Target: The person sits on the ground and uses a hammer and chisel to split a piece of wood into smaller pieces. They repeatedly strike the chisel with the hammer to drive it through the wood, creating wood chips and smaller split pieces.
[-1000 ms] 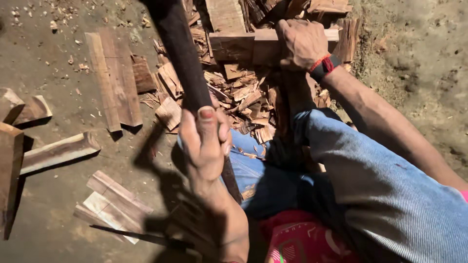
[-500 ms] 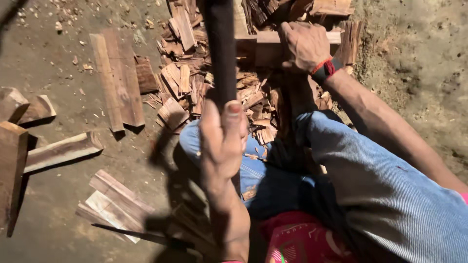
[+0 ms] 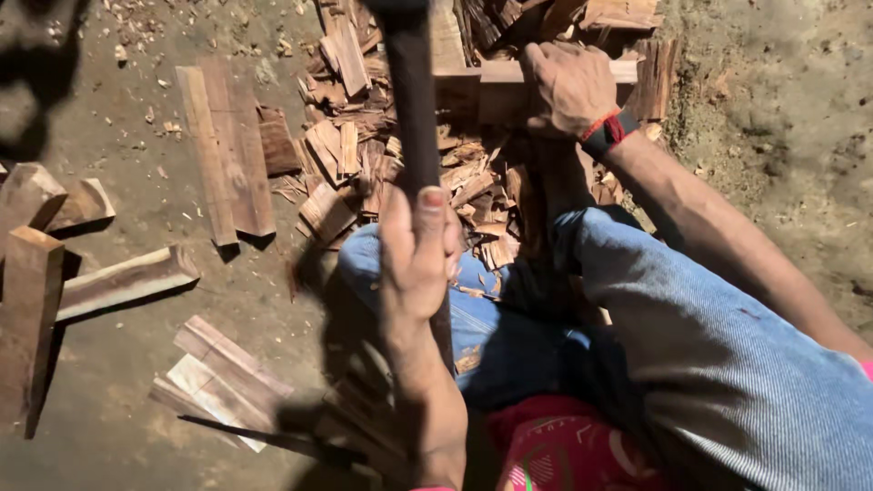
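Note:
My left hand [image 3: 416,250] grips the dark handle of a chopping tool [image 3: 411,109], which points up and away from me; its head is cut off by the top edge. My right hand [image 3: 568,88], with a black and red wristband, rests on a squared block of wood [image 3: 496,91] lying crosswise at the top centre. Under and around the block lies a heap of thin wood splits and chips [image 3: 364,155]. My knees in blue jeans [image 3: 709,345] fill the lower right.
Two flat boards [image 3: 227,150] lie on the dirt floor at the left. Thick wood pieces [image 3: 32,300] and a wedge-shaped piece [image 3: 123,282] lie at the far left. A small stack of slats [image 3: 223,382] lies at the bottom left.
The tool handle has swung from leaning left to nearly upright and moved right. My left hand moved right with it. My right hand stays on the block.

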Demonstrator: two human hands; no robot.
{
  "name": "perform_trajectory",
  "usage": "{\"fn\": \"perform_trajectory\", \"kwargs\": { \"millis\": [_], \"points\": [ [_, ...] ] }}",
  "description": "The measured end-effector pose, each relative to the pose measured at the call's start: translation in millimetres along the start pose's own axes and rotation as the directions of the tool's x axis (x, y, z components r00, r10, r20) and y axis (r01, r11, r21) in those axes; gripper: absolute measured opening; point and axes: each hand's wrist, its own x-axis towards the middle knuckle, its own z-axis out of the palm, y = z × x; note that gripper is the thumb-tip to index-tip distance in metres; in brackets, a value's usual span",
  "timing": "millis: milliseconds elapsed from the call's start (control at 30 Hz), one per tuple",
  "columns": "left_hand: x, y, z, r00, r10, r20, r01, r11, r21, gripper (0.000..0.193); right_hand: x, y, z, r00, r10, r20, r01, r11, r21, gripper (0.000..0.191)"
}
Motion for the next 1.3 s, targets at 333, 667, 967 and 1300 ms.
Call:
{"fn": "perform_trajectory", "kwargs": {
  "millis": [333,667,967,1300],
  "points": [
    [26,-50,11,0.933,-0.352,-0.071,0.355,0.933,0.051,0.026,-4,0,-1,0.988,-0.084,-0.131,0.083,0.996,-0.014,0.052],
    [5,-28,-9,0.994,-0.081,-0.075,0.079,0.997,-0.022,0.033,1,-3,-9,0.998,-0.034,-0.054,0.037,0.998,0.042,0.068],
    [16,-66,6,0.960,-0.277,-0.040,0.269,0.952,-0.144,0.030,-5,-6,-5,0.998,0.017,0.054,-0.016,0.999,-0.030,0.046],
    [14,-33,-1,0.989,-0.145,-0.041,0.137,0.978,-0.156,0.033,1,-5,-8,1.000,-0.007,-0.002,0.007,1.000,0.023,0.083]
  ]
}}
